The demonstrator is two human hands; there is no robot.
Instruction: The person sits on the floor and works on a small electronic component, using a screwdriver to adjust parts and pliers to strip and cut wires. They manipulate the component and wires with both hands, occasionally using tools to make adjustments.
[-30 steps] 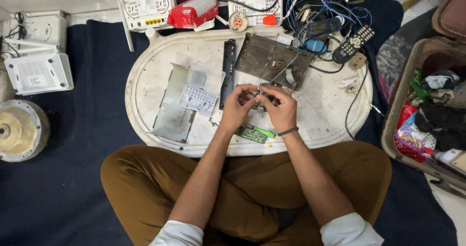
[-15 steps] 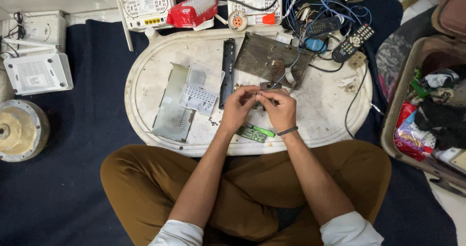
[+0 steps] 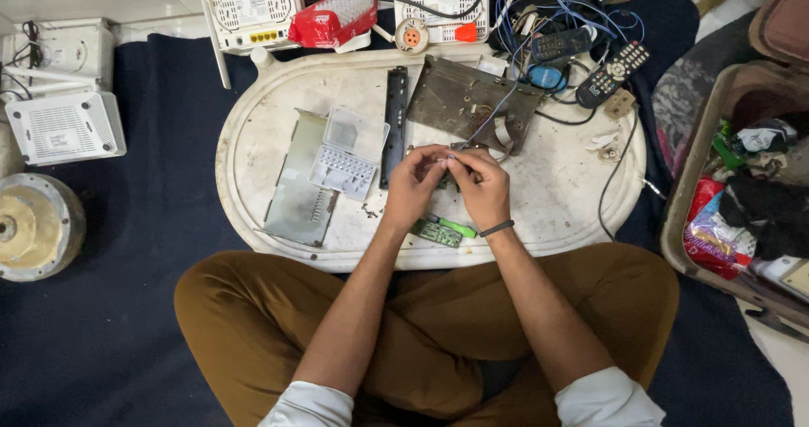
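person seated cross-legged on a dark blue cloth (image 3: 109, 326), an oval white tray (image 3: 253, 115) set in front of the knees as a work surface.

left hand (image 3: 413, 187) and right hand (image 3: 482, 187) meet over the middle of the tray, fingertips pressed together around a small part (image 3: 447, 159). the part is mostly hidden by the fingers; it looks like a small bit of electronics, kind not readable. both hands are curled in a pinch on it, held just above the tray. a dark band sits on the right wrist.

just below the hands, on the tray: a small green circuit board (image 3: 436, 233) with a green-handled tool (image 3: 453, 225) touching its upper edge.

left of the hands: a clear plastic compartment box (image 3: 347, 151), lid open, lying partly over a grey metal plate (image 3: 297, 193). a black strip (image 3: 393, 124) lies upright between the box and a larger dark metal panel (image 3: 472, 100), which has thin wires running off it toward the hands.

beyond the tray: two white routers (image 3: 253, 8), a red-and-white object (image 3: 333, 18), a tangle of blue cables (image 3: 565, 10), two remote controls (image 3: 613, 73). far left: another white router (image 3: 63, 128) and a round metal part (image 3: 34, 225). right edge: an open case (image 3: 716, 124) full of mixed items.
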